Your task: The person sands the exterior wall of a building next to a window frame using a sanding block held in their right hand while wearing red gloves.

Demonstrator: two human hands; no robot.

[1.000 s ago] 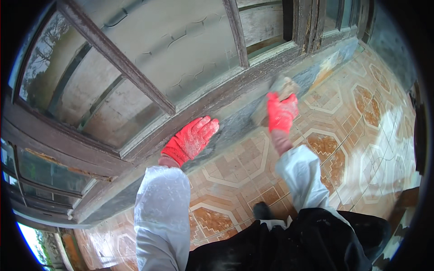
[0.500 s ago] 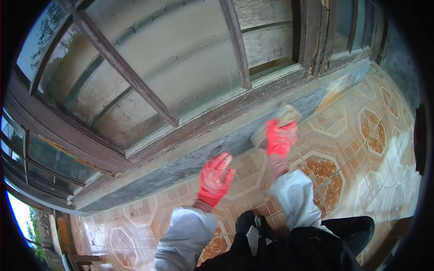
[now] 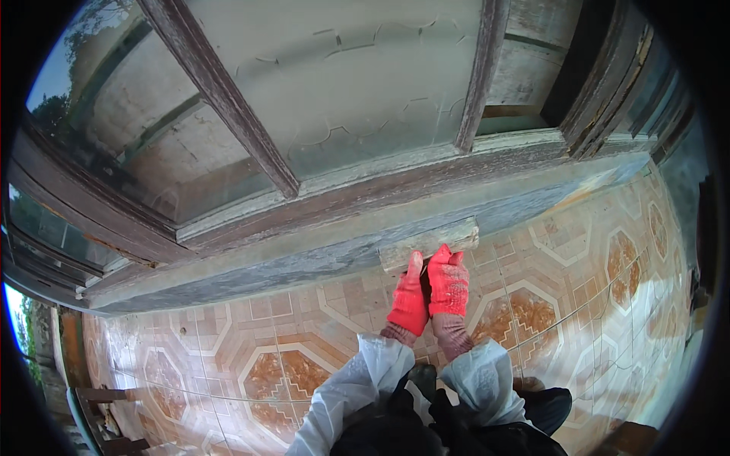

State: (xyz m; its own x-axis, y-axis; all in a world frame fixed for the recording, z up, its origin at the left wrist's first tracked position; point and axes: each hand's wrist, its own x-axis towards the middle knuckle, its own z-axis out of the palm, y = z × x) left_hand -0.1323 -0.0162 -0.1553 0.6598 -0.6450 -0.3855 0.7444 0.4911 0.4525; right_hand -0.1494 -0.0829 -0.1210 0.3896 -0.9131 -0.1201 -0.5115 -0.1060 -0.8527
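My left hand [image 3: 408, 300] and my right hand [image 3: 448, 283] are side by side, both in red coated gloves. Both are closed at the near edge of a wide, flat, pale tool [image 3: 456, 234] with a worn, smeared face. A dark strip, possibly its handle, shows between the gloves; the fingers hide most of it. The tool's far edge lies close to the grey-smeared wall base [image 3: 319, 262] below the window; whether it touches cannot be seen.
Above the wall base runs a weathered wooden window frame [image 3: 365, 188] with glass panes [image 3: 365, 99]. Patterned tiles cover the floor [image 3: 304, 334]. A dark wooden piece of furniture [image 3: 106, 422] stands at the lower left. My dark-clothed legs are at the bottom.
My left hand has moved from open and apart to the tool, beside my right hand. The tool has turned so that its wide face shows. The view has shifted along the window.
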